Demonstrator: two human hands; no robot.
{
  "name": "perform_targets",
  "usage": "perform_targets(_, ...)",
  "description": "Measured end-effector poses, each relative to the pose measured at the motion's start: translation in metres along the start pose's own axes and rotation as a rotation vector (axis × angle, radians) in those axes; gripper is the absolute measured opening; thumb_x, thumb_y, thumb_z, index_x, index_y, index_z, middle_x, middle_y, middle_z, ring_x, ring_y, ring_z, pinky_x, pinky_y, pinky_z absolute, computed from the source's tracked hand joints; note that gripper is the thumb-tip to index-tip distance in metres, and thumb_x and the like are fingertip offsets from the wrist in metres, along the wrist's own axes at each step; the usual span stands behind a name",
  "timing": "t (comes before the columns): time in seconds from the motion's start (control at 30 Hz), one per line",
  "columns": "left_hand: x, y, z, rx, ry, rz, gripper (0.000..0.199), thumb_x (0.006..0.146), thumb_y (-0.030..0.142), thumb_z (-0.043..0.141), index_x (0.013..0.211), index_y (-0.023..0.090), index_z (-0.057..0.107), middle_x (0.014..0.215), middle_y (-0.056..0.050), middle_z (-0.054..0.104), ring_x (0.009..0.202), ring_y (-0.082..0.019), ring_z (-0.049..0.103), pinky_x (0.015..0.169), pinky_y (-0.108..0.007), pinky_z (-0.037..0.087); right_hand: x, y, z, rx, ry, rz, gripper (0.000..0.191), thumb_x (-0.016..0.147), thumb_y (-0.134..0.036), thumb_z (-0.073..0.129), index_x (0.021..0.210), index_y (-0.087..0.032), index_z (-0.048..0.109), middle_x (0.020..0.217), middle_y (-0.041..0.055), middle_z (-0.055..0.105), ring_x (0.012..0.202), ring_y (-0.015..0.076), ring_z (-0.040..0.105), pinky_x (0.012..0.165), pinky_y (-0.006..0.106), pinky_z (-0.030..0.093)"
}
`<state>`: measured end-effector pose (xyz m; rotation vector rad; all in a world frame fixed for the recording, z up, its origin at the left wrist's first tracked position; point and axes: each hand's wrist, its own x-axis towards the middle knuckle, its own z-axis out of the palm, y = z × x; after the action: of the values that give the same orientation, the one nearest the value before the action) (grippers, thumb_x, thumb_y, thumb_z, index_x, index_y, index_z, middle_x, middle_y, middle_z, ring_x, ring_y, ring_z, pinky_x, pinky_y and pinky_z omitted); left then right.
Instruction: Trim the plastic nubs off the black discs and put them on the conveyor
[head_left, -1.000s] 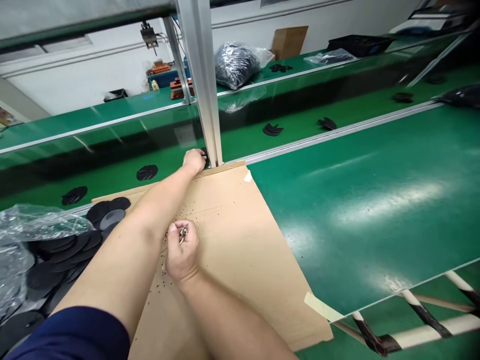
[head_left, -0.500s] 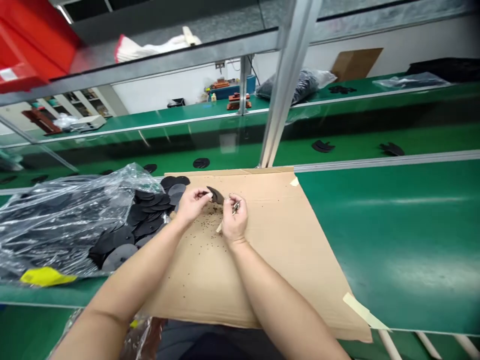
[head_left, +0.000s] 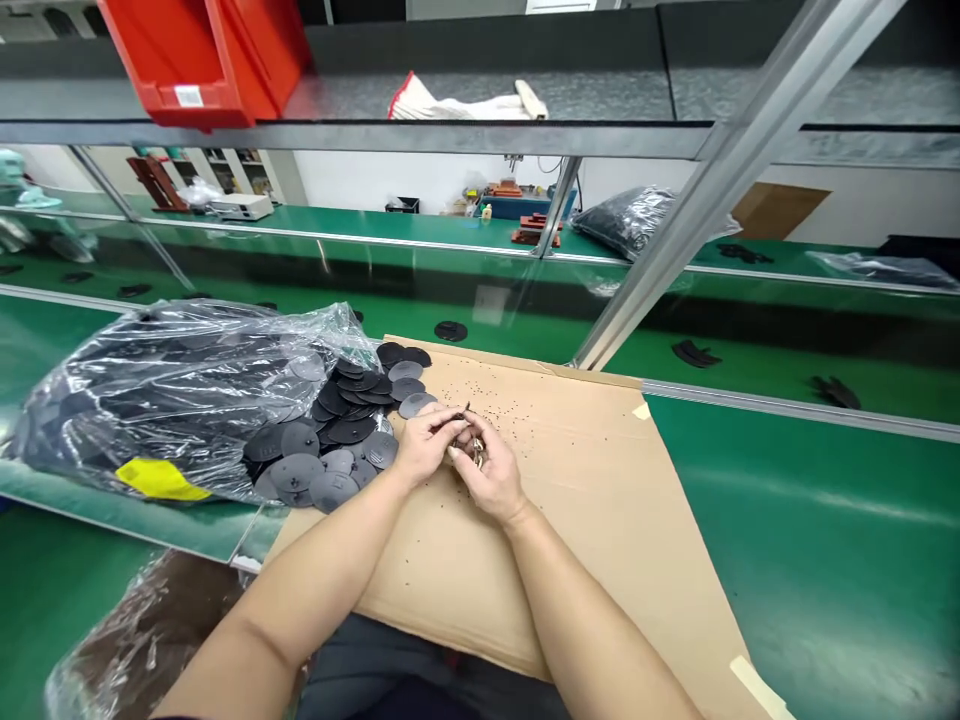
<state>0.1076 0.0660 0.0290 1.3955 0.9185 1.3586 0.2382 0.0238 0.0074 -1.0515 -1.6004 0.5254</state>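
Observation:
My left hand [head_left: 429, 442] pinches a thin black plastic disc [head_left: 459, 413], seen nearly edge-on and mostly hidden by fingers. Close against it, my right hand [head_left: 493, 472] is closed around a small shiny metal tool [head_left: 478, 456]; its exact kind is covered by the palm and fingers. Right fingertips meet the disc's edge. Both hands are above a brown cardboard sheet [head_left: 600, 520] strewn with tiny dark bits [head_left: 517, 410]. Just left of my left hand lies a heap of black discs [head_left: 352, 430], spilling from a clear plastic bag [head_left: 187, 390].
A slanted metal post [head_left: 675, 230] rises behind the cardboard. Above runs a shelf with a red bin [head_left: 217, 70] and a white glove [head_left: 465, 105]. More dark pieces lie on the green surface behind, including a disc [head_left: 451, 331]. Green bench [head_left: 847, 480] extends right.
The view has turned left and tilted, so the scene sits further right. My hands have drawn together, and the disc has gone from showing its face to nearly edge-on, more covered.

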Motion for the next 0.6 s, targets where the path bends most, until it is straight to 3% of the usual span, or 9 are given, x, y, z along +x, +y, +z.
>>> perform_targets(0.2, -0.002, 0.000, 0.001, -0.001, -0.035, -0.012, 0.014, 0.076, 0.027, 0.068, 0.088, 0.022, 0.072, 0.091, -0.007, 0.064, 0.090, -0.017, 0.059, 0.088, -0.031, 0.048, 0.003, -0.007, 0.000, -0.157, 0.072, -0.091, 0.044, 0.078, -0.013, 0.051, 0.122, -0.019, 0.052, 0.081, 0.0034, 0.056, 0.074, 0.0178, 0.056, 0.072, 0.036, 0.051)
perform_targets(0.27, -0.002, -0.003, 0.003, -0.087, 0.050, -0.086, 0.023, 0.076, 0.036, 0.069, 0.092, 0.021, 0.066, 0.089, -0.005, 0.061, 0.080, -0.014, 0.059, 0.075, -0.027, 0.051, 0.004, -0.008, -0.001, -0.165, 0.142, -0.094, 0.033, 0.080, -0.013, 0.051, 0.111, -0.019, 0.058, 0.082, 0.0042, 0.056, 0.073, 0.0173, 0.054, 0.069, 0.035, 0.049)
perform_targets(0.37, 0.001, -0.007, 0.002, -0.236, 0.189, -0.326, 0.041, 0.075, 0.055, 0.064, 0.094, 0.019, 0.056, 0.080, -0.001, 0.056, 0.058, -0.009, 0.054, 0.054, -0.023, 0.049, 0.005, -0.008, -0.003, -0.122, 0.235, -0.086, 0.013, 0.082, -0.013, 0.051, 0.090, -0.019, 0.059, 0.082, 0.0047, 0.056, 0.074, 0.0171, 0.055, 0.068, 0.034, 0.047)
perform_targets(0.47, 0.009, -0.006, -0.005, -0.326, 0.097, -0.592, 0.056, 0.075, 0.069, 0.053, 0.092, 0.016, 0.054, 0.078, -0.002, 0.055, 0.048, -0.009, 0.053, 0.045, -0.025, 0.049, 0.007, -0.010, -0.005, -0.087, 0.233, -0.118, 0.009, 0.083, -0.012, 0.050, 0.082, -0.019, 0.056, 0.080, 0.0043, 0.055, 0.077, 0.0179, 0.055, 0.072, 0.035, 0.046)
perform_targets(0.6, 0.017, -0.003, -0.014, -0.349, -0.013, -0.692, 0.068, 0.074, 0.076, 0.045, 0.098, 0.014, 0.058, 0.079, -0.005, 0.060, 0.045, -0.010, 0.056, 0.042, -0.025, 0.048, 0.007, -0.015, -0.007, -0.067, 0.203, -0.172, 0.009, 0.083, -0.013, 0.050, 0.086, -0.019, 0.056, 0.083, 0.0043, 0.055, 0.079, 0.0183, 0.055, 0.073, 0.036, 0.047)
